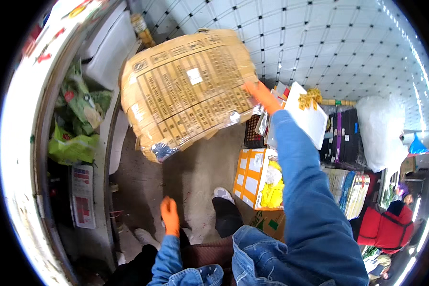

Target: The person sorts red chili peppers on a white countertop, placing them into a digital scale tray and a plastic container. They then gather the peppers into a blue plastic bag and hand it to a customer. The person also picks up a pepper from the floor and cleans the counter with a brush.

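A large brown cardboard box [190,90] covered in printed panels fills the upper middle. Its edges are crumpled and wrapped with clear tape, and it sits tilted, its near edge over the floor. My right hand [264,97], in an orange glove, reaches out on a stretched arm and grips the box's right edge, fingertips lying on the printed face. Lower down, away from the box, my left hand [169,217] hangs above the floor in a matching glove. Its fingers are extended close together, and nothing shows in them. What supports the box underneath is hidden.
A shelf [107,143] with green bags [76,143] and a white bin [112,52] runs along the left. On the right stand an orange-and-white carton [250,178], a white foam lid [300,117], dark cases [343,136] and a plastic-wrapped bundle [381,131]. A tiled wall [300,38] rises behind.
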Motion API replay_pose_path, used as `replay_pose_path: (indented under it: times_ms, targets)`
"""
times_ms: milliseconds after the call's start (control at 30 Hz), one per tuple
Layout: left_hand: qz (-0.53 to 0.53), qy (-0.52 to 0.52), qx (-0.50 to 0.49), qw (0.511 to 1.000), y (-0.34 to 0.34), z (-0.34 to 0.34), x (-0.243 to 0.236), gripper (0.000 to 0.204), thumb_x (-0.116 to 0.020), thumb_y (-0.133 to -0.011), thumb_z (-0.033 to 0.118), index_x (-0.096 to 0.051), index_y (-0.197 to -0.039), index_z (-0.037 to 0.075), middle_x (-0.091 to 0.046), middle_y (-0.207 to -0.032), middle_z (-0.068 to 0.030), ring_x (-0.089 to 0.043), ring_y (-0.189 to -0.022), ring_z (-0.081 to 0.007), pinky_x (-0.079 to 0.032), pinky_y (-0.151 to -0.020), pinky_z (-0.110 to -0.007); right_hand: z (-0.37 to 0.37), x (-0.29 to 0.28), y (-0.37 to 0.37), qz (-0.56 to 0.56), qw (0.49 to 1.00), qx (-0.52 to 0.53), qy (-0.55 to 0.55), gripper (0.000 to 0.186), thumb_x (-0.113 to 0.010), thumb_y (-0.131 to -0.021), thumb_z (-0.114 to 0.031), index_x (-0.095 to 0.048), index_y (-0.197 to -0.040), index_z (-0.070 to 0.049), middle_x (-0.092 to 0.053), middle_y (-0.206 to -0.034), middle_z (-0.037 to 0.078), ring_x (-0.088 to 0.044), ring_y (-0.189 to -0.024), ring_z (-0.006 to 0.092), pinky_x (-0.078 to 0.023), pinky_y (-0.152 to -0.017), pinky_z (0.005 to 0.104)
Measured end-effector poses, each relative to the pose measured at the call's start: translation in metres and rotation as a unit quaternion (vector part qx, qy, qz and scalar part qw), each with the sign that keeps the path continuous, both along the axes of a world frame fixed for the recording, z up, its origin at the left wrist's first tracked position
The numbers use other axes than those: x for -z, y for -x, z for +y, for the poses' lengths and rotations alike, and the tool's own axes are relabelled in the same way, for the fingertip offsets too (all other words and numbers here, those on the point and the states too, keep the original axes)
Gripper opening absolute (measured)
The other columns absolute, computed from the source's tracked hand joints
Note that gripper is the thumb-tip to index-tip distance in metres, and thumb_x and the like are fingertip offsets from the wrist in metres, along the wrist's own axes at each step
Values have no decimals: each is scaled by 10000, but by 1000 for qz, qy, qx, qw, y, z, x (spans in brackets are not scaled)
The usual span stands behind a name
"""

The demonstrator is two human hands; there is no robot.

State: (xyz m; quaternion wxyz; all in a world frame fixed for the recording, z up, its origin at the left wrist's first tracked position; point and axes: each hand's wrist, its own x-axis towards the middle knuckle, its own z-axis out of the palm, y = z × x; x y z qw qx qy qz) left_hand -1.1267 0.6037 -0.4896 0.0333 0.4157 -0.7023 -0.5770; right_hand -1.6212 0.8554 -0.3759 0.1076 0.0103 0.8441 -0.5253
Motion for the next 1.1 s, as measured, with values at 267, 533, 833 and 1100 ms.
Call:
replay_pose_path:
  times_ms: [267,533,833,1100]
  targets:
    - [-128,-60,-190,972,186,-170,-142,757,-661,-796,481,-422,-1269,-59,-567,-1152,-173,-573,-1007,-246,-474,-808,-349,-92,-82,-209,230,964,-49,-122,384,-646,-704,-171,-504,-1023,-11,-529,-1025,171,-504,-962,370,-429,-813,447]
    - [-110,101,-79,986,113,-270,-73,826,-781,-695,388,-400,-1286,-45,-575,-1134,-160,-552,-1003,-262,-458,-824,-377,-97,-107,-308,-13,977,-203,-68,438,-707,-637,-278,-507,-927,-19,-493,-980,185,-505,-939,365,-435,-759,453]
    - [-188,411,82,888,273,-21,-153,877,-801,-565,509,-433,-1080,-98,-384,-1228,-306,-388,-1118,-418,-382,-926,-469,65,-32,-198,-272,923,136,-236,477,-670,-744,-236,-523,-1113,28,-539,-1129,254,-504,-1062,392,-412,-878,436]
    - [-192,140,280,930,289,-34,-189,694,-802,-586,445,-501,-1045,20,-385,-1161,-219,-431,-1055,-394,-435,-871,-439,-22,-133,-143,152,901,-8,-407,733,-711,-751,-231,-352,-1361,-41,-316,-1396,206,-333,-1241,357,-319,-1009,467]
